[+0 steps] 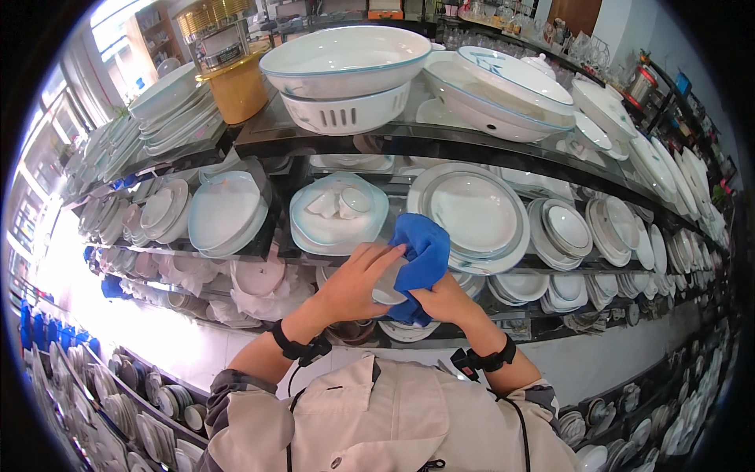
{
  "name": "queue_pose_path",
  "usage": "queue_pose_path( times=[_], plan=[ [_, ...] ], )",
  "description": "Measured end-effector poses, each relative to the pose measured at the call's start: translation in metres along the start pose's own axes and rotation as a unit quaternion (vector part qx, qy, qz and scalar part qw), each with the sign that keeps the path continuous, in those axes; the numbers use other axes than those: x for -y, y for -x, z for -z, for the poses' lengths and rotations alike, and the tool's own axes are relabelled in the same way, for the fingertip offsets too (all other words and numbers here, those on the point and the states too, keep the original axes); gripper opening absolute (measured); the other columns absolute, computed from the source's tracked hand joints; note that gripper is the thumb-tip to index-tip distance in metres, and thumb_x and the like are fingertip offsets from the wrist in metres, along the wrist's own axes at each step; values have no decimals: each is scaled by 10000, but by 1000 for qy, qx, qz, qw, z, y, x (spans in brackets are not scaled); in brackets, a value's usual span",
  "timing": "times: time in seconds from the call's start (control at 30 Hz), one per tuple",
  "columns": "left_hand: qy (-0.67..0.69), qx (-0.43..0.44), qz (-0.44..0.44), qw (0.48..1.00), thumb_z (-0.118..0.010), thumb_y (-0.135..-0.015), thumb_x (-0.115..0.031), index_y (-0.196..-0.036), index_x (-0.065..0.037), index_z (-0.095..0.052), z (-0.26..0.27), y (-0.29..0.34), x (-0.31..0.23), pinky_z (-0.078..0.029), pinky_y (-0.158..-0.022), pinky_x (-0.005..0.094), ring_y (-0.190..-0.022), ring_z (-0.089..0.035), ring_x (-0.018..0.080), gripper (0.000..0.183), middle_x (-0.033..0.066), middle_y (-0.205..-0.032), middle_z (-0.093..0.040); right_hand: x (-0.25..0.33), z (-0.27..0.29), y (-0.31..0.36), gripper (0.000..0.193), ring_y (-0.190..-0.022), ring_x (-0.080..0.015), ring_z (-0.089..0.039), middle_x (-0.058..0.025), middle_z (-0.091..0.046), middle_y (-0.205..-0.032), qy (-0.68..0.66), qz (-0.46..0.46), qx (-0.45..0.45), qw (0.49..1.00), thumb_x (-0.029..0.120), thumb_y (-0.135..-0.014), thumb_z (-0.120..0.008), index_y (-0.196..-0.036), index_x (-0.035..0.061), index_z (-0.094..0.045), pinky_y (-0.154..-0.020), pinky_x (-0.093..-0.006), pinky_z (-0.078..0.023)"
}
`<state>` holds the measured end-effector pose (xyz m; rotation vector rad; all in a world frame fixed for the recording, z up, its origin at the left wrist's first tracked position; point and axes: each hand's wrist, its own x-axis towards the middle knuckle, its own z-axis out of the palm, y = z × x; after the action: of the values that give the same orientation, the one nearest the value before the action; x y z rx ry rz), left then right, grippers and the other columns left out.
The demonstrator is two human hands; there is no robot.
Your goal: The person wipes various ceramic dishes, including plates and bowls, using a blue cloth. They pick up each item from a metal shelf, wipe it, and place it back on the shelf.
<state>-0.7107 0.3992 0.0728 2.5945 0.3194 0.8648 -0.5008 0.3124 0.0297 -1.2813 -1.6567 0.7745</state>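
In front of my chest, my left hand (352, 285) grips a small white dish (388, 286) by its side, with the thumb below and the fingers over the top. Most of the dish is hidden by the hand and by a blue cloth (422, 250). My right hand (447, 302) is closed on this cloth and presses it against the dish's right side. Just beyond the hands, the shelf holds a pale blue-rimmed plate (307, 228) with small white pieces on it. To the right stands a stack of round white plates (469, 212).
On the top shelf are a large white bowl (346, 59) on a slotted base (346, 112), lidded oval dishes (503, 94) and a gold-coloured stand (236, 90). The dark shelf edge (393, 140) runs across above my hands. More crockery (149, 409) fills racks behind me on both sides.
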Motion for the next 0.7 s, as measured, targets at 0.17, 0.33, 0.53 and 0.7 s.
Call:
queue_pose_path(
  times=[0.17,0.33,0.53,0.7],
  plan=[
    [10,34,-11,999,-867,-570,-132,-1362,24,-470,-29,-12,-44,-458,-999,443,-1177,-490,393,899,199,-1289,-517,13,31,48,439,-1129,-389,-614,-205,-608,-1257,15,-20,-44,999,157,-844,-713,-1258,60,-603,-953,-434,-492],
    [23,56,-10,998,-861,-565,-122,-1322,46,-477,-63,-13,-91,-456,-1000,448,-1175,-488,404,865,217,-1283,-509,21,60,102,462,-1065,-405,-639,-208,-629,-1215,48,-37,-29,998,156,-811,-731,-1247,67,-607,-883,-434,-522],
    [34,-34,-14,999,-876,-552,-108,-1328,42,-473,-98,-13,-135,-440,-1020,473,-1182,-486,432,887,238,-1312,-499,27,74,121,340,-917,-410,-686,-204,-716,-980,42,-5,-107,993,155,-792,-734,-1114,66,-677,-766,-437,-544],
    [36,-90,-34,995,-905,-574,-114,-1373,19,-447,-105,-15,-156,-421,-1048,479,-1218,-482,433,931,228,-1335,-495,40,83,129,183,-844,-400,-703,-213,-718,-860,51,0,-153,987,134,-786,-717,-944,43,-732,-710,-411,-549]
  ],
)
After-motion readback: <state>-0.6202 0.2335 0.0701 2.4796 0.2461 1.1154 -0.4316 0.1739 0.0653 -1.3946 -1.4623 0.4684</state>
